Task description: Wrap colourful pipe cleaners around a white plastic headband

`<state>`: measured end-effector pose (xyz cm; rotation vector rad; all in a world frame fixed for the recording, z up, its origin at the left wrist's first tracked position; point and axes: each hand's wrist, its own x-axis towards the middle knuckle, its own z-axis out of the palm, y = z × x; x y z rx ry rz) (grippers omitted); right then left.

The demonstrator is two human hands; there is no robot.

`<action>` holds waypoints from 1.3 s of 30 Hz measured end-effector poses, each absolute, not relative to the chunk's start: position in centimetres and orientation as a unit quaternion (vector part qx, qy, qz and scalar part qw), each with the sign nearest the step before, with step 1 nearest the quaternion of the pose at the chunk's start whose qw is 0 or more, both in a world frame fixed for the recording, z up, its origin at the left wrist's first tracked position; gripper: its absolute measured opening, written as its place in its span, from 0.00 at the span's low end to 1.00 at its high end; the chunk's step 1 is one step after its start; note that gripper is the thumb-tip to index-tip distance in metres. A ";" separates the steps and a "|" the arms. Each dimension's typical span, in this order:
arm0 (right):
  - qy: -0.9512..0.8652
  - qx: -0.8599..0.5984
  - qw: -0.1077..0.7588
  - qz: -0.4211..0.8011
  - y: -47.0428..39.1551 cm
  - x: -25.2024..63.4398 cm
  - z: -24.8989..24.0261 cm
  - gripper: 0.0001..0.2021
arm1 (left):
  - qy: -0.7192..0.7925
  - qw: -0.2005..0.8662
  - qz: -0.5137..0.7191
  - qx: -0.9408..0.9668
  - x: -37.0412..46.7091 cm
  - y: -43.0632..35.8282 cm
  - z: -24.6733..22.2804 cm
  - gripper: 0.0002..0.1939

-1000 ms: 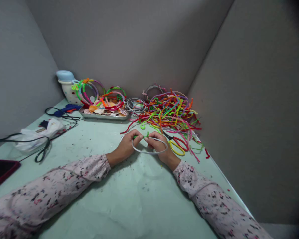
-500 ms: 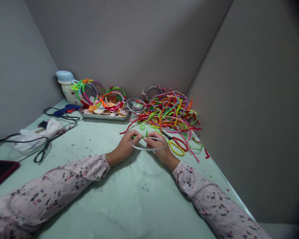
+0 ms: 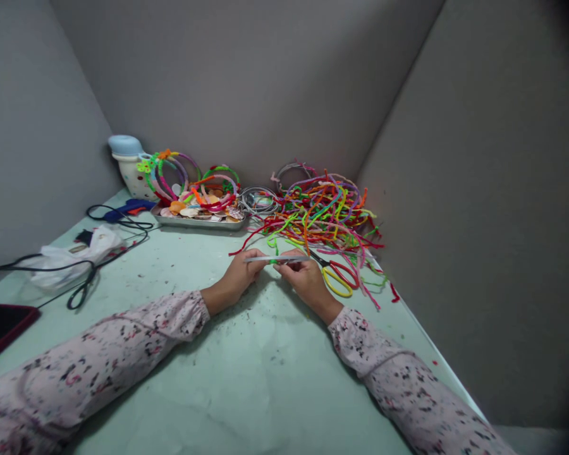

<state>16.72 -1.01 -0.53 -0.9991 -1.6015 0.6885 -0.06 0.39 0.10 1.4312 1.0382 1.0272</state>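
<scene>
Between my hands a light grey headband point(image 3: 260, 258) is seen nearly edge-on, as a thin flat strip. A green pipe cleaner point(image 3: 277, 250) is wound on it near the middle, with its end sticking up. My left hand point(image 3: 237, 279) is closed in a pinch on the headband's left part. Thumb and fingers of my right hand point(image 3: 308, 283) are closed at the green winding and the band's right part. Just right of that hand lie scissors point(image 3: 337, 283) with red and yellow handles.
Behind my hands is a heap of coloured pipe cleaners point(image 3: 325, 212). A metal tray point(image 3: 196, 224) holds decorated headbands and small flat pieces. Bare grey headbands point(image 3: 256, 199) lie beside it. Leftward are a bottle point(image 3: 128, 167), blue tool point(image 3: 126, 210), black cable point(image 3: 92, 272), plastic bag point(image 3: 71, 259) and phone point(image 3: 4, 328).
The headband has tipped from an open loop hanging toward me to nearly edge-on. Both hands stay close together, still gripping, with a slight turn of the wrists.
</scene>
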 end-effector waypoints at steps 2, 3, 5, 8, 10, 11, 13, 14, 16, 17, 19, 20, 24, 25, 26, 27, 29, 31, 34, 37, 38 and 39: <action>-0.688 -0.411 0.536 0.265 -1.0 16.8 -0.4 0.02 | 0.431 0.525 0.429 0.596 0.0 0.5 0.0 0.10; -0.693 -0.407 0.536 0.257 -1.0 16.9 -0.4 0.02 | 0.432 0.524 0.427 0.597 0.0 0.5 -0.1 0.10; -0.699 -0.399 0.539 0.249 -1.0 17.0 -0.3 0.03 | 0.433 0.523 0.423 0.600 -0.1 0.7 -0.3 0.09; -0.709 -0.391 0.537 0.235 -1.0 17.2 -0.3 0.04 | 0.433 0.522 0.424 0.600 -0.2 0.8 -0.6 0.06; -0.715 -0.392 0.534 0.223 -1.0 17.2 -0.4 0.05 | 0.429 0.521 0.426 0.603 -0.2 0.8 -0.6 0.06; -0.718 -0.394 0.531 0.217 -1.0 17.3 -0.4 0.05 | 0.426 0.521 0.426 0.604 -0.2 0.8 -0.6 0.06; -0.721 -0.397 0.529 0.207 -1.0 17.3 -0.5 0.06 | 0.425 0.519 0.428 0.605 -0.2 0.7 -0.6 0.07; -0.723 -0.397 0.528 0.202 -1.0 17.3 -0.5 0.06 | 0.426 0.519 0.427 0.605 -0.2 0.7 -0.6 0.08; -0.727 -0.399 0.524 0.191 -1.1 17.4 -0.4 0.06 | 0.428 0.519 0.425 0.605 -0.2 0.6 -0.5 0.09; -0.729 -0.402 0.522 0.185 -1.1 17.4 -0.4 0.07 | 0.428 0.520 0.424 0.606 -0.2 0.5 -0.4 0.10; -0.732 -0.409 0.515 0.177 -1.2 17.4 -0.3 0.07 | 0.429 0.519 0.423 0.605 -0.2 0.5 -0.4 0.12; -0.733 -0.414 0.511 0.174 -1.2 17.4 -0.3 0.07 | 0.430 0.519 0.424 0.606 -0.2 0.4 -0.3 0.12; -0.736 -0.423 0.502 0.166 -1.2 17.4 -0.4 0.07 | 0.428 0.513 0.426 0.611 -0.2 0.5 -0.4 0.13; -0.735 -0.424 0.502 0.164 -1.2 17.3 -0.4 0.07 | 0.427 0.513 0.425 0.612 -0.2 0.5 -0.4 0.12; -0.735 -0.426 0.502 0.162 -1.2 17.3 -0.4 0.07 | 0.429 0.509 0.427 0.612 -0.3 0.5 -0.5 0.12; -0.735 -0.428 0.502 0.160 -1.2 17.3 -0.4 0.07 | 0.431 0.507 0.427 0.612 -0.3 0.5 -0.5 0.11; -0.734 -0.430 0.503 0.155 -1.3 17.2 -0.3 0.06 | 0.434 0.503 0.430 0.611 -0.3 0.5 -0.4 0.10; -0.736 -0.430 0.502 0.148 -1.4 17.1 -0.2 0.06 | 0.433 0.502 0.430 0.612 -0.2 0.5 -0.3 0.11; -0.737 -0.430 0.501 0.143 -1.4 17.1 -0.2 0.05 | 0.431 0.500 0.431 0.614 -0.2 0.5 -0.3 0.11; -0.733 -0.434 0.503 0.147 -1.3 17.1 -0.3 0.06 | 0.428 0.505 0.432 0.613 -0.3 0.5 -0.4 0.11; -0.733 -0.434 0.503 0.148 -1.3 17.2 -0.4 0.07 | 0.427 0.507 0.430 0.613 -0.3 0.6 -0.5 0.12; -0.733 -0.434 0.502 0.148 -1.3 17.2 -0.4 0.07 | 0.427 0.509 0.428 0.612 -0.3 0.6 -0.5 0.13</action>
